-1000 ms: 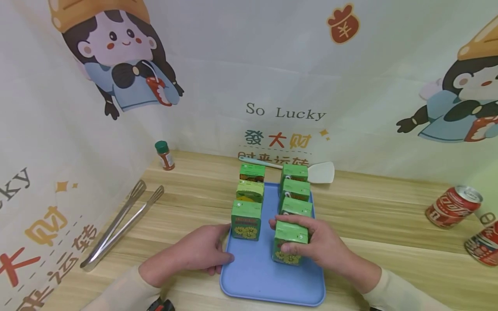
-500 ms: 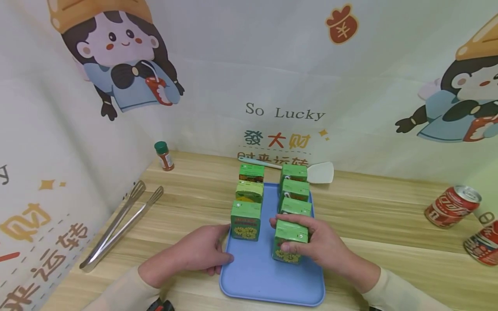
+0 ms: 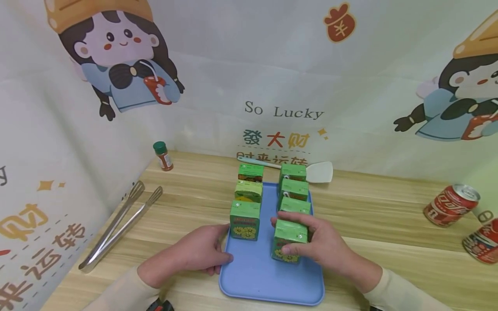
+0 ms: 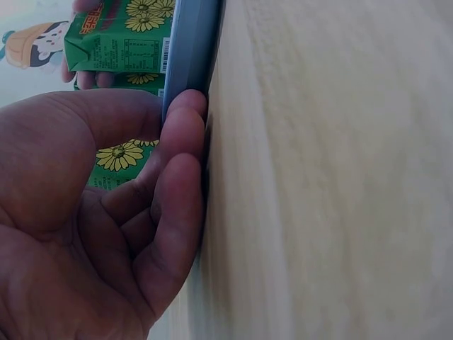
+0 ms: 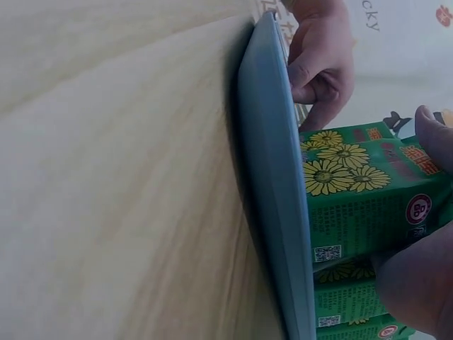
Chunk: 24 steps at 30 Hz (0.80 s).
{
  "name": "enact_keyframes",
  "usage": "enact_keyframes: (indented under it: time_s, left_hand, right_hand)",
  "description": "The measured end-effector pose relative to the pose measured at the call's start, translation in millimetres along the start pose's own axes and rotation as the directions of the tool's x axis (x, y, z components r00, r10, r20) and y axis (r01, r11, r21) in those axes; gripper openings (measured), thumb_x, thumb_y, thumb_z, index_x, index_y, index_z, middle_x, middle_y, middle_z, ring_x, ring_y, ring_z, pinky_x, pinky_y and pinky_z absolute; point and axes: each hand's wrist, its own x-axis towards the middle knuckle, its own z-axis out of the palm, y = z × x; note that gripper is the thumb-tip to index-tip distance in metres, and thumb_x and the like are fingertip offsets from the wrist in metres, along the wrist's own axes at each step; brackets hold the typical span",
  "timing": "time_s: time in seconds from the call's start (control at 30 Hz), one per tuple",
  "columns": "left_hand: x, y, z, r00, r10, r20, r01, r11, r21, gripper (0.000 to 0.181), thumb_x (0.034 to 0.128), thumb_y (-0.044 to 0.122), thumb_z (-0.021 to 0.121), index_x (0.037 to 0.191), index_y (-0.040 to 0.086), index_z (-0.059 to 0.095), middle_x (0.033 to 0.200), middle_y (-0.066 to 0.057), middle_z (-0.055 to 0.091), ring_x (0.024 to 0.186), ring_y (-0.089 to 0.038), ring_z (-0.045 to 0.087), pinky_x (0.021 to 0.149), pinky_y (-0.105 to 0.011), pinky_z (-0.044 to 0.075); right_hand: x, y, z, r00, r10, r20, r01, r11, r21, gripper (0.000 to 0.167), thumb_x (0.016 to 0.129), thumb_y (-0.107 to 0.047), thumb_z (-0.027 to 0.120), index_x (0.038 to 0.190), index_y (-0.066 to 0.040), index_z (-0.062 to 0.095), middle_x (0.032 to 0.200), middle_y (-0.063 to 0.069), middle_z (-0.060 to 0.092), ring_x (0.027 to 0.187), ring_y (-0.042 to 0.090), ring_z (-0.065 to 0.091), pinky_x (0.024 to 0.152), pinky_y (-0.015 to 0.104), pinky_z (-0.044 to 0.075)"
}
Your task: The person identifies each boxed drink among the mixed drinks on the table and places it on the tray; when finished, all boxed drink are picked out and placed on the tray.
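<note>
A blue tray [image 3: 268, 283] carries two columns of green drink cartons printed with yellow flowers. With the thumb over the rim and fingers curled beneath, my left hand [image 3: 202, 250] pinches the tray's left edge; the left wrist view shows this hand [image 4: 106, 205] close up. My right hand [image 3: 327, 242] holds the nearest carton [image 3: 285, 248] of the right column, thumb on its front and fingers behind. That carton [image 5: 375, 219] stands upright on the tray in the right wrist view. Three cartons form the left column, the nearest carton [image 3: 245, 220] beside my left fingers.
Metal tongs [image 3: 116, 233] lie on the left of the wooden table. A green-capped spice bottle [image 3: 163, 157] stands at the back left. Behind the cartons lies a spatula [image 3: 320, 172]. Two red cans, one of them a cola can [image 3: 451, 205], are at the right. Printed cloth hangs behind.
The head view has shifted very slightly. Both hands, the tray and the cartons stay in place; the right hand's grip looks nearly the same.
</note>
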Motion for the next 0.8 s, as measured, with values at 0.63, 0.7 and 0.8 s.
enact_keyframes:
  time_s: [0.63, 0.7, 0.8]
  left_hand:
    - [2.4, -2.9, -5.4, 0.999, -0.015, 0.038, 0.017, 0.998, -0.057, 0.094, 0.0972, 0.012, 0.083, 0.168, -0.015, 0.027, 0.062, -0.001, 0.071, 0.047, -0.017, 0.067, 0.044, -0.034, 0.057]
    - [2.1, -2.7, -6.3, 0.999, -0.021, 0.045, 0.024, 0.998, -0.064, 0.094, 0.0980, 0.013, 0.083, 0.168, -0.015, 0.027, 0.063, -0.002, 0.072, 0.048, -0.018, 0.067, 0.044, -0.035, 0.058]
    - [1.1, -2.6, -7.9, 0.998, -0.032, 0.051, 0.035, 0.997, -0.069, 0.093, 0.0989, 0.014, 0.082, 0.168, -0.015, 0.027, 0.065, -0.002, 0.072, 0.050, -0.018, 0.068, 0.046, -0.035, 0.059]
  right_hand:
    - [-4.9, -16, -14, 0.979, -0.205, 0.002, 0.205, 0.977, -0.055, 0.063, 0.090, 0.006, 0.088, 0.148, 0.002, 0.065, 0.146, 0.019, 0.072, 0.136, 0.018, 0.069, 0.114, 0.025, 0.053]
    - [-6.2, -17, -16, 0.978, -0.209, 0.000, 0.209, 0.977, -0.053, 0.063, 0.090, 0.007, 0.088, 0.148, 0.003, 0.065, 0.146, 0.020, 0.071, 0.136, 0.019, 0.069, 0.113, 0.027, 0.054]
    - [-7.9, -19, -19, 0.976, -0.217, 0.000, 0.217, 0.975, -0.044, 0.063, 0.090, 0.009, 0.086, 0.149, 0.004, 0.063, 0.147, 0.022, 0.070, 0.136, 0.020, 0.070, 0.112, 0.030, 0.056]
